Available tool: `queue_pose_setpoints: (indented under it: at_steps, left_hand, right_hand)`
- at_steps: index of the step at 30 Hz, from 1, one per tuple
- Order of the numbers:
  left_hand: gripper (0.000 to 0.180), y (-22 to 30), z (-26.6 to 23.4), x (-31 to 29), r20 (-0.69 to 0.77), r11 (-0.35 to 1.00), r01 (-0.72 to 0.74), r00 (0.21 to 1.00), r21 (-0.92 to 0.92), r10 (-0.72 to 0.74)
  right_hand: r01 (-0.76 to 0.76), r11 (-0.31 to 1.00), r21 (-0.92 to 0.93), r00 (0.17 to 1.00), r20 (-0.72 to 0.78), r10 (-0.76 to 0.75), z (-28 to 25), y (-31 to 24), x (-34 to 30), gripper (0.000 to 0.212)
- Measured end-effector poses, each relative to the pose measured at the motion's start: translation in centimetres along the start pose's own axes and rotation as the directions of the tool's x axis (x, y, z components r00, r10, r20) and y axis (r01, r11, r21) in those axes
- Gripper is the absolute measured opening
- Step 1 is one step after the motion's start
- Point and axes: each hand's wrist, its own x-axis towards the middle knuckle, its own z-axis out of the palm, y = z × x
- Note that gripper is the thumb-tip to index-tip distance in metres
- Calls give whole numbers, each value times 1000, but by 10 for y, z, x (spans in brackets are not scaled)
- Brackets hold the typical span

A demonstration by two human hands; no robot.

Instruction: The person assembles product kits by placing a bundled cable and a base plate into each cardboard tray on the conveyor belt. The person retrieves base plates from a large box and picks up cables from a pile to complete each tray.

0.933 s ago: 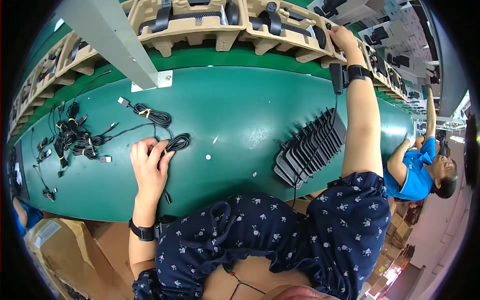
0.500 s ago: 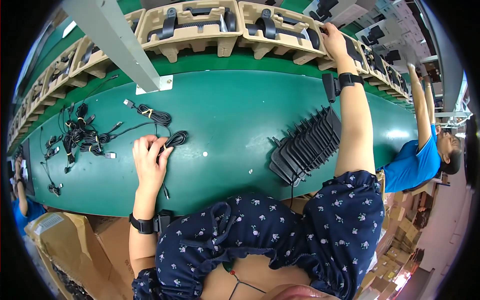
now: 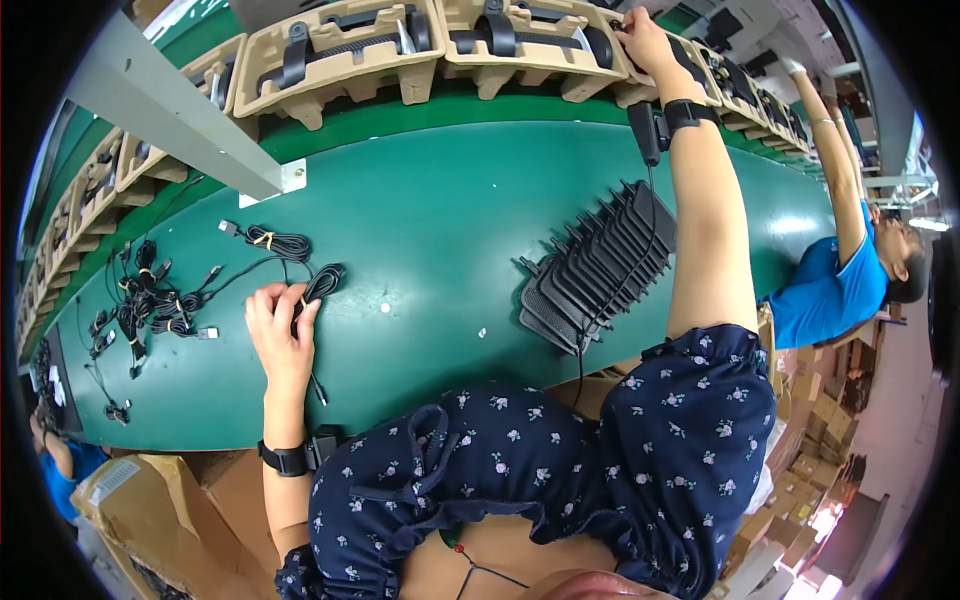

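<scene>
My left hand (image 3: 280,325) is closed round a bundled black cable (image 3: 322,283), with its fingers and thumb pinching the coil near the table. One plug end of that cable trails below my hand. Just beyond it lies another tied USB cable (image 3: 277,242). My right arm is stretched far forward to the row of moulded trays, where my right hand (image 3: 648,45) is curled over the inner part of a brown pulp tray (image 3: 636,92). Its fingertips are partly hidden there, so what they grip cannot be made out.
A tangle of tied cables (image 3: 150,300) lies at left. Stacked black ribbed plates (image 3: 600,270) rest at centre right, near my right arm. A grey metal post (image 3: 190,115) stands on the green table (image 3: 430,220). A co-worker in blue (image 3: 825,290) reaches forward at right. An opened carton (image 3: 150,500) sits below left.
The whole view has shifted, so the table things appear further left. My left hand keeps the cable, and my right hand stays at the trays. The co-worker's arms remain stretched forward.
</scene>
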Motion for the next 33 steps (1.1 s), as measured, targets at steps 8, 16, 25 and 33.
queue_pose_setpoints:
  at_steps: [8, 16, 25, 33]
  left_hand:
    - [22, -13, 12, -1, 22, 998, 11, 1000, 57, -12]
    - [22, -6, 14, 9, 72, 996, 38, 996, 76, -43]
    - [23, 2, 9, 8, 89, 997, 63, 994, 48, -67]
    - [24, 3, 6, 3, 57, 999, 39, 998, 29, -41]
  right_hand:
    - [44, 999, 14, 907, 418, -46, -39, 5, -96, 49]
    - [-128, 971, -204, 542, 805, 241, -14, 62, -193, 84]
    - [-224, 973, -51, 617, 765, 182, -19, 54, -184, 52]
    - [-142, 641, 755, 988, 66, 141, -30, -15, -92, 28]
